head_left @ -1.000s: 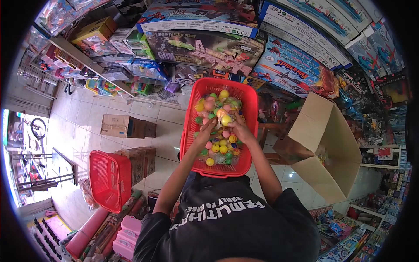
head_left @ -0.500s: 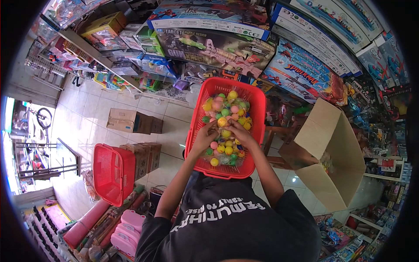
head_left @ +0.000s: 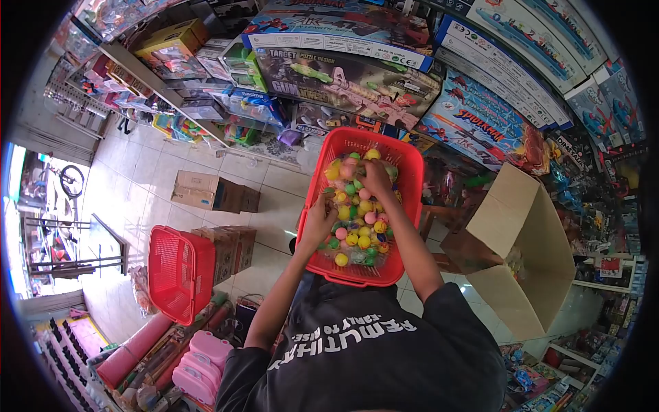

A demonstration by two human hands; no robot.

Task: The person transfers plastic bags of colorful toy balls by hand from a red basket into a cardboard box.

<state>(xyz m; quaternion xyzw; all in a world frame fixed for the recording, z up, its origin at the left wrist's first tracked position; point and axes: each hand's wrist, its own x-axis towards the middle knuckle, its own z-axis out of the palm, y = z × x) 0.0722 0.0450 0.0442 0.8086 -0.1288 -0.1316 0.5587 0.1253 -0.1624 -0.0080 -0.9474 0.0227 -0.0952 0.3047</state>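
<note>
A red plastic basket (head_left: pixel 405 206) sits in front of me at waist height, holding several small coloured balls (head_left: pixel 357 230) in yellow, pink and green, some in clear netting. My left hand (head_left: pixel 318 221) rests inside the basket's left side, fingers against the balls. My right hand (head_left: pixel 376 177) reaches further in, with its fingers curled over the balls piled at the far end. Whether the left hand grips anything is too small to make out.
An open cardboard box (head_left: pixel 532 240) stands to the right. A second red basket (head_left: pixel 180 271) and small cartons (head_left: pixel 206 192) sit on the tiled floor at left. Shelves of boxed toys (head_left: pixel 357 79) rise just beyond the basket. Pink cases (head_left: pixel 202 367) lie at lower left.
My right hand has moved from the middle of the basket to the far pile of balls. The left hand has slid down towards the left wall, so the two hands are apart.
</note>
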